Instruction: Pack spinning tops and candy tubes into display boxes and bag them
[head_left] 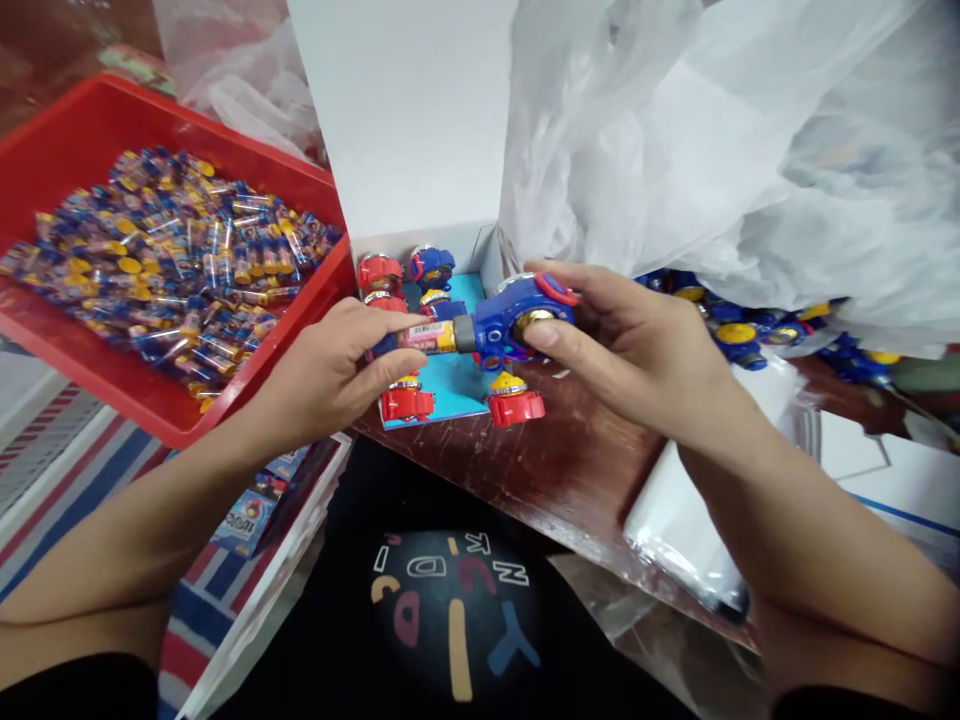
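Note:
My left hand (pixel 352 358) is closed on a small candy-filled tube (pixel 429 337) with a blue end and a yellow label. The tube's far end meets the grey collar of a blue plastic toy (pixel 517 318); whether it is fixed in cannot be told. My right hand (pixel 637 345) grips this toy, thumb on its round gold part, fingers partly hidden behind it. Beneath both hands stands an open display box (pixel 459 392) with a light blue inside. Several red toys (pixel 516 402) and a blue toy (pixel 432 266) lie in it.
A red bin (pixel 300 178) piled with candy tubes (pixel 172 250) stands at the left. Clear plastic bags (pixel 720 150) cover the back right, with more blue toys (pixel 739 335) below them. A plastic-wrapped white stack (pixel 686 510) lies at the right on the brown table (pixel 577 450).

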